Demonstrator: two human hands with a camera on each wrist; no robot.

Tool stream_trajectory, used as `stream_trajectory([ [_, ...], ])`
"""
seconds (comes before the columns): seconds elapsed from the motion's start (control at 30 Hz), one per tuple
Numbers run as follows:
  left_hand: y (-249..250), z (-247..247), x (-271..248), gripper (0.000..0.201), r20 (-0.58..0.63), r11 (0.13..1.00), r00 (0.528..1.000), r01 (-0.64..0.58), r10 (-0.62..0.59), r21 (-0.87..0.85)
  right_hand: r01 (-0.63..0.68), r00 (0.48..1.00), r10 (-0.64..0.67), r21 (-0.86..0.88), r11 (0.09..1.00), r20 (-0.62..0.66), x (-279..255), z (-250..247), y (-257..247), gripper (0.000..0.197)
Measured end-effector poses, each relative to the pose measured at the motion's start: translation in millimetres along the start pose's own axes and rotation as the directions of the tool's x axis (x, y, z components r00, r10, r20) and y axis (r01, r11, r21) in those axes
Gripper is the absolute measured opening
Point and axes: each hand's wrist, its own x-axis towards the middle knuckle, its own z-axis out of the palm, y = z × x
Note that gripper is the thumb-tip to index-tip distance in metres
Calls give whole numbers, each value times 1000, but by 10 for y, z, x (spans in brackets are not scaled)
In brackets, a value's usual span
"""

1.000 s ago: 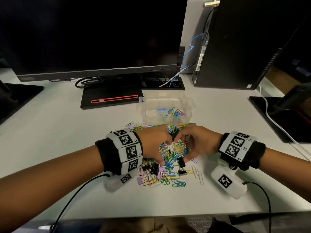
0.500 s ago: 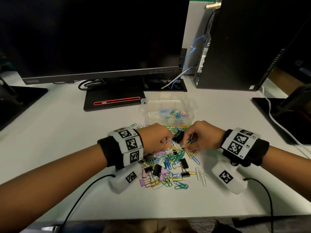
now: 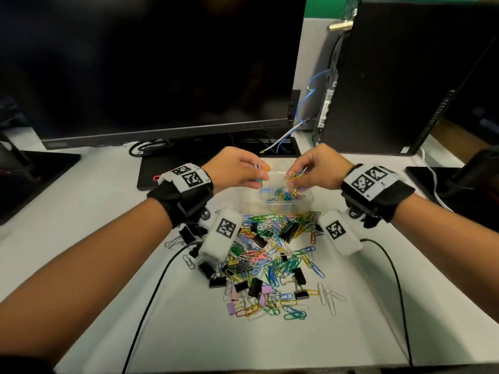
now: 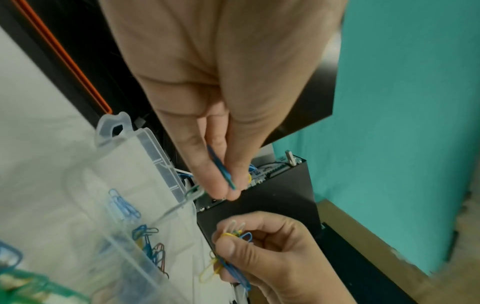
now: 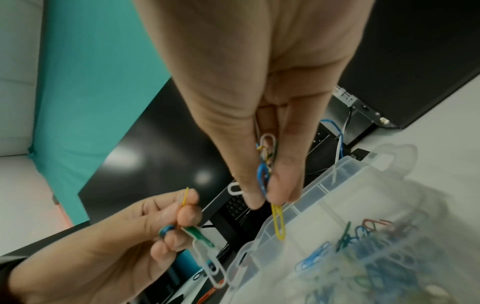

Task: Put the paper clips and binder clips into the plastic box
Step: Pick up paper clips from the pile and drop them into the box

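Note:
A clear plastic box stands open on the white desk with several coloured paper clips inside. Both hands hover above it. My left hand pinches a few paper clips, blue, green, white and yellow. My right hand pinches a bunch of paper clips, with a yellow one dangling over the box rim. A big pile of coloured paper clips and black and purple binder clips lies on the desk in front of the box.
A dark monitor on a black base stands behind the box. A black computer tower with blue cables is at the back right. Black stands sit at the far left and far right. Wrist cables trail across the desk.
Both hands have lifted from the pile, each pinching paper clips, and moved away from me to above the open box. The camera view has tilted down.

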Motion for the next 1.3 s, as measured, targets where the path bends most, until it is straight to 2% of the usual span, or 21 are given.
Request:
stream_trajectory([
  [0.07,-1,1,76,11,-53,999,999,-3,1,-39,-18,1000,18,11,1000,-14,115,42,13,15],
  [0.2,-60,23,204,24,-102,997,993,60,-64,-47,-71,996,70,26,997,48,251,170,64,15],
  [0.3,-95,34,238,28,-73,987,986,148,-153,-64,-72,995,72,-9,997,65,280,201,95,17],
  [0.47,-79,2,222,26,-5,970,971,238,-238,52,-41,998,43,-44,998,49,230,111,115,14],
  [0.57,-34,-2,183,24,-22,967,979,202,-201,155,-16,1000,17,-59,998,18,120,27,77,13],
  [0.63,12,26,121,24,-29,967,991,137,-134,214,16,999,-12,-139,990,30,-9,-23,61,11],
  [0.73,47,112,-4,23,101,952,993,25,-59,304,57,992,-20,-291,955,128,-249,-40,82,8],
  [0.8,23,192,-78,21,244,883,967,-48,-76,467,120,974,-30,-405,907,223,-390,26,113,14],
  [0.83,-4,233,-100,22,292,816,952,-93,-96,570,153,964,-32,-449,880,266,-447,82,133,20],
  [0.9,-67,305,-130,26,320,656,939,-164,-124,737,195,948,-36,-488,851,316,-518,206,183,34],
  [0.97,-114,355,-148,32,324,551,936,-199,-140,811,191,952,-35,-500,845,305,-543,309,223,45],
  [1.1,-131,396,-167,36,346,498,926,-232,-148,835,136,972,-16,-511,849,232,-547,411,183,53],
  [1.3,-222,497,-168,37,337,404,926,-245,-173,881,106,987,-21,-537,837,161,-531,516,107,39],
])
